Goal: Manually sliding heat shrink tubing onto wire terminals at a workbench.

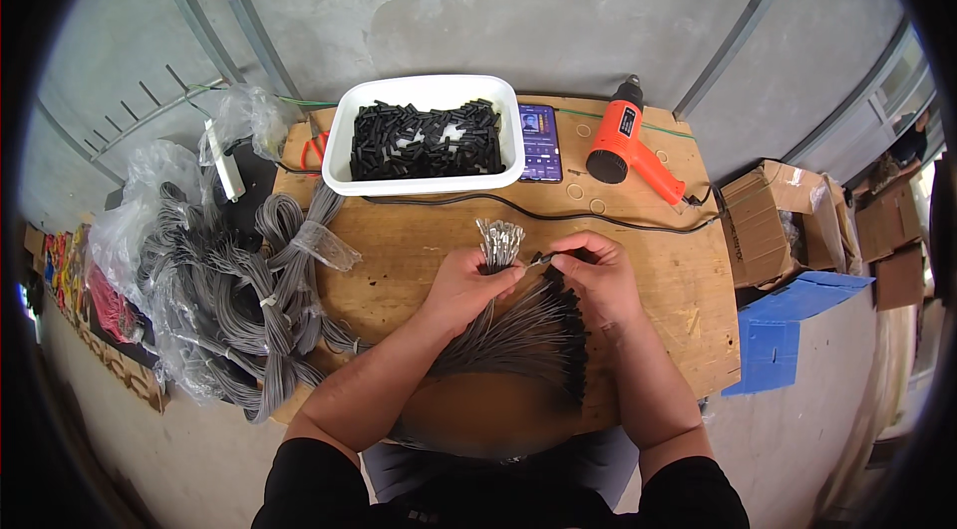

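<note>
My left hand (467, 278) is closed round a bunch of grey wires, whose bare metal terminals (499, 238) stick up above the fingers. Close beside it, the thumb and fingers of my right hand (601, 282) pinch a small black sleeve (542, 258) at the end of a single wire. Between and below my hands, grey wires (498, 340) fan out over the table, their right ends covered with black sleeves (575, 350). Beyond my hands, a white plastic tub (342, 135) holds a heap of loose black sleeves (399, 155).
An orange heat gun (633, 152) lies at the back right of the wooden table (678, 300), near a phone (539, 142). A black cord (518, 209) crosses behind my hands. Bundled grey wires (229, 280) and plastic bags are heaped left. Cardboard boxes (758, 230) stand right.
</note>
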Tool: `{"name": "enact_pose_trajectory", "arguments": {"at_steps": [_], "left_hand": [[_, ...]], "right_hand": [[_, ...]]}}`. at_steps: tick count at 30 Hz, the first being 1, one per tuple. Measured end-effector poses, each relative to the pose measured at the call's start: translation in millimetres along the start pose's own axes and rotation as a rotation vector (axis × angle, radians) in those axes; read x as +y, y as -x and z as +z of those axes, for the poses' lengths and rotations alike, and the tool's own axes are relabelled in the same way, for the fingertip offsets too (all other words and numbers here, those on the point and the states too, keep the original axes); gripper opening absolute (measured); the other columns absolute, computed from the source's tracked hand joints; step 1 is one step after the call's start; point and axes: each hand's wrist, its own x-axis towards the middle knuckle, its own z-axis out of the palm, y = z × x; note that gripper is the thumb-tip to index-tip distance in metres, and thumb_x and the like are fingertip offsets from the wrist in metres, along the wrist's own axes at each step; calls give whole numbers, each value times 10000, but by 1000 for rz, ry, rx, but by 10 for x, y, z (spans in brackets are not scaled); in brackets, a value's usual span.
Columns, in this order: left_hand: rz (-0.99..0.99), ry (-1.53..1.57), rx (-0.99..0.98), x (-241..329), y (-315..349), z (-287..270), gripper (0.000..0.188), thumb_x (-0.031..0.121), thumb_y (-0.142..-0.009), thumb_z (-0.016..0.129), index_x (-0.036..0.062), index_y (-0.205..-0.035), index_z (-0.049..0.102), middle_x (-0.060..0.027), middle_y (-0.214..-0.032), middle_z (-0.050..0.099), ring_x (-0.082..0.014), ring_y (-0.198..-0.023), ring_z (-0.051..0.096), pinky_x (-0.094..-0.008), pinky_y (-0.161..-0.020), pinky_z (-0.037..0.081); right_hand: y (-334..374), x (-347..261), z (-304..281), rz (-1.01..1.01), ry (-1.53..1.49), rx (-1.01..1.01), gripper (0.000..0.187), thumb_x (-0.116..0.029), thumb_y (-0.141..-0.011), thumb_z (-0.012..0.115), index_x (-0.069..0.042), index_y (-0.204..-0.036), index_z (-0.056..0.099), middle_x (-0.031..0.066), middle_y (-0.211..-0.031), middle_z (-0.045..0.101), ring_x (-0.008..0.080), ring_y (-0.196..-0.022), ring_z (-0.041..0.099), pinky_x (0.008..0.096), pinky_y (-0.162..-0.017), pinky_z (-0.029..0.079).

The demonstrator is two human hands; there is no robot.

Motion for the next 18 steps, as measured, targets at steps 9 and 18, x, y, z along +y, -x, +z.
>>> {"name": "enact_pose_trajectory", "arguments": {"at_steps": [9,18], "left_hand": [[24,-59,26,5,-5,9,72,58,-889,700,-8,-902,676,-5,-746,616,-77,-655,542,-236,-607,427],[40,-109,7,-23,-9,-2,96,95,-882,712,0,-886,693,10,-755,628,-54,-677,550,-222,-614,432]], "right_hand": [[-60,-13,-99,285,-349,-120,178,-157,-962,646,14,-1014,642,71,-817,671,52,-567,440,178,-473,304],[-46,32,-45,281,-291,-140,167,-141,-952,660,14,-1012,644,72,-815,678,49,-568,445,172,-478,315]]}}
